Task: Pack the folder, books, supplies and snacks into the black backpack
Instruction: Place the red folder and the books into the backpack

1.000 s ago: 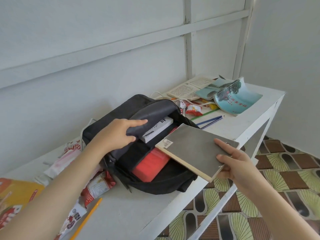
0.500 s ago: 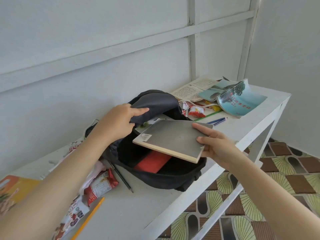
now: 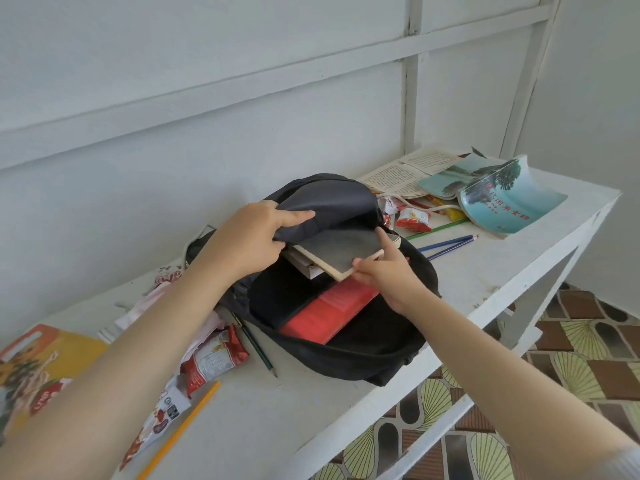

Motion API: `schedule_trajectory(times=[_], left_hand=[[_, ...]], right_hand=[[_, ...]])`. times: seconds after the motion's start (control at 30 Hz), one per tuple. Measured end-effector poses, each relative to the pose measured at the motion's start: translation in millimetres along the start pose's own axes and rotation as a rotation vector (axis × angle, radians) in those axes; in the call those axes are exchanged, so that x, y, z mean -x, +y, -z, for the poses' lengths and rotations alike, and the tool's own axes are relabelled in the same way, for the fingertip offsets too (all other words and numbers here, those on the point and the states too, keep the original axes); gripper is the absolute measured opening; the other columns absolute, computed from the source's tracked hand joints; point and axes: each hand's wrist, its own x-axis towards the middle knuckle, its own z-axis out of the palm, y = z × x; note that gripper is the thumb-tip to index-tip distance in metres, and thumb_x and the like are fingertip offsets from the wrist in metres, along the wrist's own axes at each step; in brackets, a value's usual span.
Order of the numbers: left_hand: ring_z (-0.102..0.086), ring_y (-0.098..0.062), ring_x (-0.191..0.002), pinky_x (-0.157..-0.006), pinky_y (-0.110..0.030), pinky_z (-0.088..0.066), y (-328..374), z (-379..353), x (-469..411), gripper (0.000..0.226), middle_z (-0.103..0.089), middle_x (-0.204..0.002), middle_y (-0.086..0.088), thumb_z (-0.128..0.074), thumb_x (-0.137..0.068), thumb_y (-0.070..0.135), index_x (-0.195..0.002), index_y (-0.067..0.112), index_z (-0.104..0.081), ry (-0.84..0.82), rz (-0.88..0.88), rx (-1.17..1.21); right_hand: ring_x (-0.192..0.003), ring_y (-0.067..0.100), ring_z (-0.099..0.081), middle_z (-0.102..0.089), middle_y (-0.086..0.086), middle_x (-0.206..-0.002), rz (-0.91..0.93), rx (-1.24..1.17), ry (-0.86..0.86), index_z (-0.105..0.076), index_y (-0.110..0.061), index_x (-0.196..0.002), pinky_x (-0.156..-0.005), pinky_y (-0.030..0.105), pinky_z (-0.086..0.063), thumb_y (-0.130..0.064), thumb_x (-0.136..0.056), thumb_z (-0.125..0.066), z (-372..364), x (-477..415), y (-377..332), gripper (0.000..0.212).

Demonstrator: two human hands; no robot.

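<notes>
On the white counter in front of me, the black backpack lies on its back with its mouth open toward me. A second ago I was holding the grey book outside the bag, out over the counter's edge. Now most of it has slid in under the flap and lies on a white book, with only its near corner still showing. One more book is nearly packed, and I judge that a short push would finish it. My left hand grips the flap and holds it raised, its fingers curled over the fabric with the thumb beneath. My right hand pinches the book's near corner. Its fingers are only narrowly parted, the forefinger stretched along the book's side edge and the thumb at the corner. The red folder already lies inside, nearer to me. Still out on the counter are a teal book curling at the far end, blue pencils beside the bag, and snack packets near my left arm.
</notes>
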Motion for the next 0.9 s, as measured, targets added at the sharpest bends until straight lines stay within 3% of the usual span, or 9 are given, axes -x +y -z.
schedule_trajectory(times=[0.07, 0.17, 0.23, 0.4, 0.57, 0.6, 0.73, 0.83, 0.9], left_hand=[[-0.039, -0.004, -0.063, -0.053, -0.013, -0.026, -1, -1, 0, 0.063, -0.034, -0.075, 0.014, -0.057, -0.087, 0.004, -0.133, 0.044, -0.043, -0.010, 0.005, 0.012], [-0.041, -0.005, -0.063, -0.053, -0.016, -0.027, -2, -3, -1, 0.064, -0.034, -0.076, 0.016, -0.058, -0.086, 0.005, -0.132, 0.047, -0.042, -0.023, 0.014, 0.011], [-0.041, -0.004, -0.063, -0.054, -0.016, -0.027, -2, -4, -1, 0.064, -0.033, -0.076, 0.017, -0.058, -0.086, 0.005, -0.132, 0.047, -0.042, -0.025, 0.009, 0.007], [-0.038, -0.004, -0.063, -0.054, -0.013, -0.026, 0, -5, -1, 0.063, -0.033, -0.075, 0.015, -0.058, -0.086, 0.005, -0.133, 0.045, -0.043, -0.038, 0.009, 0.004], [-0.033, -0.008, -0.071, -0.054, -0.010, -0.027, 3, -3, 1, 0.061, -0.030, -0.083, 0.008, -0.058, -0.088, 0.006, -0.134, 0.043, -0.042, -0.034, -0.005, 0.003], [-0.032, -0.009, -0.073, -0.054, -0.010, -0.027, 4, -3, 2, 0.061, -0.030, -0.084, 0.008, -0.057, -0.088, 0.007, -0.134, 0.043, -0.041, -0.038, -0.004, -0.001], [-0.032, -0.007, -0.076, -0.054, -0.013, -0.026, 6, -2, 3, 0.061, -0.031, -0.082, 0.012, -0.059, -0.088, 0.010, -0.135, 0.045, -0.040, -0.050, -0.001, -0.009], [-0.032, -0.006, -0.066, -0.052, -0.012, -0.027, 8, -1, 3, 0.061, -0.027, -0.074, 0.019, -0.059, -0.089, 0.013, -0.135, 0.048, -0.038, -0.056, 0.016, -0.027], [-0.037, -0.007, -0.069, -0.052, -0.012, -0.027, 8, -3, 3, 0.062, -0.030, -0.076, 0.017, -0.059, -0.089, 0.016, -0.134, 0.051, -0.036, -0.074, 0.028, -0.031]], right_hand=[[-0.095, 0.022, -0.065, -0.049, 0.001, -0.126, 0.047, 0.247, 0.044, -0.013, -0.025, -0.150, -0.076, 0.033, -0.058, -0.002, -0.080, -0.071, 1, 0, 14, 0.093], [-0.079, 0.023, -0.064, -0.066, 0.010, -0.100, 0.100, 0.502, 0.145, 0.000, -0.021, -0.151, -0.083, 0.041, -0.055, -0.022, -0.073, -0.080, 3, -9, 27, 0.111], [-0.082, 0.027, -0.062, -0.065, 0.012, -0.097, 0.096, 0.535, 0.218, 0.006, -0.017, -0.150, -0.084, 0.042, -0.054, -0.026, -0.073, -0.080, -1, -19, 29, 0.116], [-0.103, 0.033, -0.062, -0.056, 0.011, -0.120, 0.039, 0.647, 0.270, -0.027, -0.001, -0.138, -0.086, 0.043, -0.053, -0.030, -0.073, -0.080, -16, -37, 23, 0.089], [-0.104, 0.034, -0.061, -0.052, 0.013, -0.127, 0.000, 0.632, 0.219, -0.021, -0.001, -0.142, -0.057, 0.032, -0.052, -0.028, -0.075, -0.078, -29, -50, 14, 0.093], [-0.106, 0.034, -0.060, -0.050, 0.014, -0.130, -0.018, 0.633, 0.213, -0.019, -0.001, -0.143, -0.059, 0.033, -0.053, -0.027, -0.075, -0.078, -32, -52, 12, 0.094], [-0.116, 0.033, -0.053, -0.046, 0.016, -0.134, -0.033, 0.616, 0.198, -0.024, -0.002, -0.139, -0.089, 0.045, -0.052, -0.026, -0.075, -0.078, -37, -60, 8, 0.086], [-0.119, 0.033, -0.051, -0.043, 0.015, -0.138, -0.048, 0.619, 0.174, -0.019, -0.004, -0.142, -0.092, 0.043, -0.050, -0.027, -0.078, -0.076, -38, -58, 5, 0.089], [-0.111, 0.031, -0.057, -0.047, 0.017, -0.133, -0.090, 0.655, 0.133, -0.015, -0.003, -0.144, -0.081, 0.035, -0.052, -0.027, -0.081, -0.072, -38, -49, 0, 0.088]])
